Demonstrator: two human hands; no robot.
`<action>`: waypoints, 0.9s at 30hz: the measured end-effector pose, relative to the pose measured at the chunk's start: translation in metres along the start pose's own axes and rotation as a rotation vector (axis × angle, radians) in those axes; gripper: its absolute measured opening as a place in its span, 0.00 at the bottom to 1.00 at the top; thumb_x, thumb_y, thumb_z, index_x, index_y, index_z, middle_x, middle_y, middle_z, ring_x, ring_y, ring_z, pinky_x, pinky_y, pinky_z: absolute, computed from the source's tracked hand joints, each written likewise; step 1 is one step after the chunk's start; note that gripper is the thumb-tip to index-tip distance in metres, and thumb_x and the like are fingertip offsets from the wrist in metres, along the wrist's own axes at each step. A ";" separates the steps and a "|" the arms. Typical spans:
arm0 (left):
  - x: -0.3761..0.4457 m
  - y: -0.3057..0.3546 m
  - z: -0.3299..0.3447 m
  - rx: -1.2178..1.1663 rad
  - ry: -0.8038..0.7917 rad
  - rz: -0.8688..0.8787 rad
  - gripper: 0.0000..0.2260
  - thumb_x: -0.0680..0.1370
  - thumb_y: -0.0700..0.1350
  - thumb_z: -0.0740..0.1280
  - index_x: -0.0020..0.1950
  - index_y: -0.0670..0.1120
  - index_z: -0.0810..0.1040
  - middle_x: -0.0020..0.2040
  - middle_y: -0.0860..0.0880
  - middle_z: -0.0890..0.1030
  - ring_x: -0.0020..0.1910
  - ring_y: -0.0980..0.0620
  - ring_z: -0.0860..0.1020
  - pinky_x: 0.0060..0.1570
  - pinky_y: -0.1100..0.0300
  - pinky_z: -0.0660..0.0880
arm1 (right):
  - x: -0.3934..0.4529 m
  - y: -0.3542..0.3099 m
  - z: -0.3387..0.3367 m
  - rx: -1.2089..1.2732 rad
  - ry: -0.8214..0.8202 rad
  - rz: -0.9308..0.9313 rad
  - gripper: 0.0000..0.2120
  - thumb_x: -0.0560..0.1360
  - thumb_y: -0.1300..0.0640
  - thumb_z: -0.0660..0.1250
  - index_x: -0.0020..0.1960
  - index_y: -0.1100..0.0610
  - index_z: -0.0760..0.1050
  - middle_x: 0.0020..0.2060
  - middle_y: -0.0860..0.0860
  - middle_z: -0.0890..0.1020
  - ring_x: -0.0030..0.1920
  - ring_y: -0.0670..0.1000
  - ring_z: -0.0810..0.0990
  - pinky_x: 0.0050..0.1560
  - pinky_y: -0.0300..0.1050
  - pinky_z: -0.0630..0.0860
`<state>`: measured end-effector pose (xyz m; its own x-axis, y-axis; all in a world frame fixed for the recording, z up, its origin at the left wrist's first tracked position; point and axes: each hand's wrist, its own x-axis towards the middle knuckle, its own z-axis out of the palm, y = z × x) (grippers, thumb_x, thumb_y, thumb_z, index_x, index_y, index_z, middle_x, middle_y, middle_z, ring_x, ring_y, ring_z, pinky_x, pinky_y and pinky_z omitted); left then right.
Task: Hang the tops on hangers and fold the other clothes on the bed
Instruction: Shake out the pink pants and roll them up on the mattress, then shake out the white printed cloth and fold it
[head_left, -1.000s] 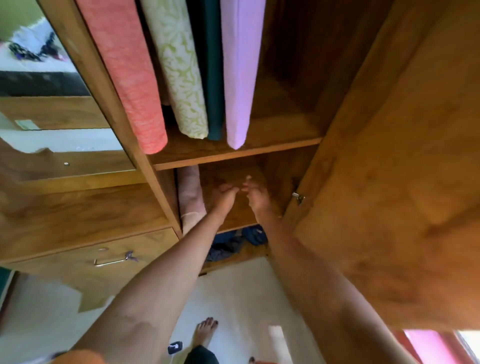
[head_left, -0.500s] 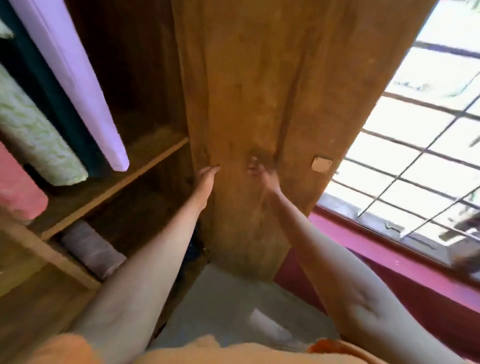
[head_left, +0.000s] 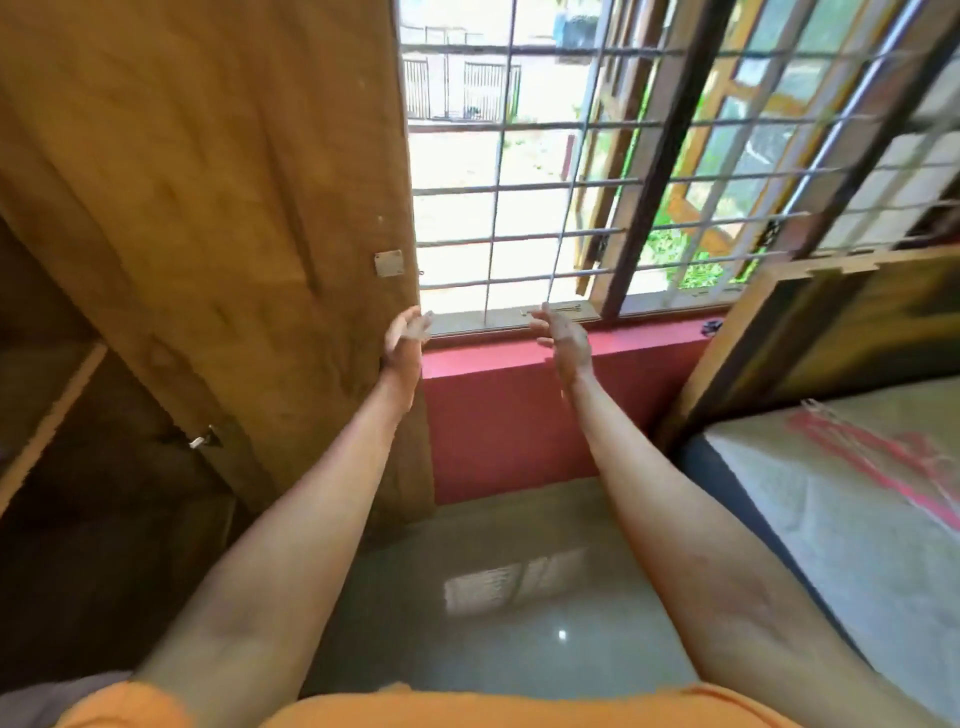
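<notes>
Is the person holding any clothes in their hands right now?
No, the left hand and the right hand are both held out with relaxed fingers, holding nothing.

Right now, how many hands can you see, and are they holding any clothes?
2. The left hand is by the wardrobe door edge; the right hand is before the window sill. Both are empty, fingers relaxed.

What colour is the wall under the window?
Red, a deep pinkish red; the wall shows best in the head view, below the window.
</notes>
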<state>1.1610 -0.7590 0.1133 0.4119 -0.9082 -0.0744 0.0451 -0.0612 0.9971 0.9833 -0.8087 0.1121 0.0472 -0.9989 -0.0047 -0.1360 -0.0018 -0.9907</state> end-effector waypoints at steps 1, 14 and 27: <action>-0.006 0.003 0.014 0.012 -0.054 0.010 0.27 0.75 0.54 0.61 0.71 0.44 0.66 0.70 0.46 0.69 0.68 0.47 0.69 0.62 0.56 0.64 | -0.006 0.002 -0.018 0.015 0.033 -0.002 0.31 0.69 0.37 0.55 0.61 0.55 0.75 0.59 0.53 0.79 0.58 0.53 0.76 0.55 0.49 0.70; -0.164 -0.016 0.255 0.035 -0.567 -0.005 0.19 0.80 0.45 0.60 0.70 0.42 0.67 0.68 0.44 0.71 0.66 0.44 0.70 0.58 0.57 0.64 | -0.152 0.030 -0.319 0.014 0.546 -0.008 0.22 0.77 0.42 0.56 0.60 0.56 0.75 0.56 0.52 0.79 0.53 0.48 0.74 0.45 0.37 0.69; -0.343 -0.029 0.475 0.062 -0.999 0.012 0.15 0.80 0.43 0.59 0.66 0.44 0.73 0.60 0.48 0.76 0.57 0.52 0.74 0.50 0.63 0.67 | -0.321 0.075 -0.532 0.019 1.034 0.097 0.21 0.76 0.45 0.59 0.58 0.59 0.77 0.47 0.51 0.79 0.38 0.38 0.73 0.38 0.32 0.66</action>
<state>0.5860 -0.6418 0.1170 -0.5427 -0.8387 -0.0456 -0.0133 -0.0457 0.9989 0.4317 -0.5139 0.1117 -0.8363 -0.5476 0.0257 -0.0777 0.0720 -0.9944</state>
